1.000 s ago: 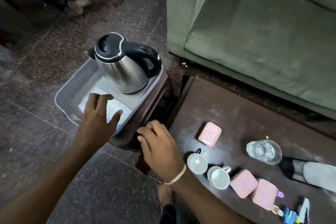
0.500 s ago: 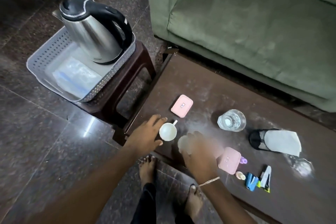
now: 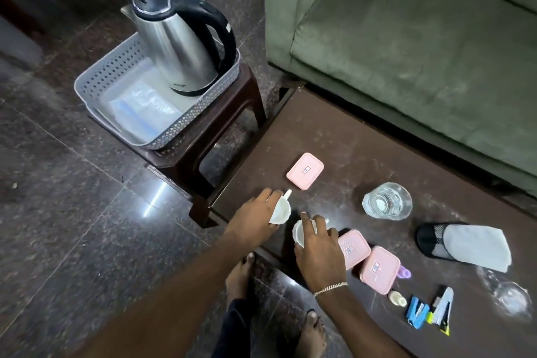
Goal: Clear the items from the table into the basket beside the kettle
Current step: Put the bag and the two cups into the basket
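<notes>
From the head view, both hands are down at the near left corner of the tabletop [image 3: 334, 136], each on a small white cup. The left hand [image 3: 255, 222] curls its fingers round the left cup [image 3: 281, 210], which is tipped on its side with its mouth toward the right and its handle pointing to the far side. The right hand [image 3: 318, 247] is cupped over the right cup [image 3: 300, 232], fingers bent round its rim; whether either cup has left the tabletop I cannot tell.

The basket [image 3: 116, 67] sits on a dark stool [image 3: 232, 113] to the far left of both hands, off the tabletop's left end, with the kettle [image 3: 180, 38] standing in its far right part and a clear plastic packet in the near part. The left hand is the nearer one to it, so its cup has the shorter carry, far and left. Three pink boxes, a glass and other small things lie to the right.
</notes>
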Available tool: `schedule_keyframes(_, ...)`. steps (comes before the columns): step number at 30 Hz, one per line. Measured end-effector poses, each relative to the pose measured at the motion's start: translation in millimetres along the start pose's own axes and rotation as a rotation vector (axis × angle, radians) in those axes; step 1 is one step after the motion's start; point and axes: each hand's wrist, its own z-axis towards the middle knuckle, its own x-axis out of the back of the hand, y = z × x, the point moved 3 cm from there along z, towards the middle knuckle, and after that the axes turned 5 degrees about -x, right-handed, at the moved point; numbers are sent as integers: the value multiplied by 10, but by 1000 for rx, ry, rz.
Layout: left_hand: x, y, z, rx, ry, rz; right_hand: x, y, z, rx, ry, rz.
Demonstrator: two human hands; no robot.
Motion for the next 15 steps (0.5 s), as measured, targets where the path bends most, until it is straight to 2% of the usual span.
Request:
schedule_keyframes(7, 878, -372, -380, 21, 208, -130, 563, -439, 40, 99, 148, 146)
schedule_keyframes(15, 2288, -1330, -759, 117, 434, -41, 1538, -1698, 448, 329, 273, 318)
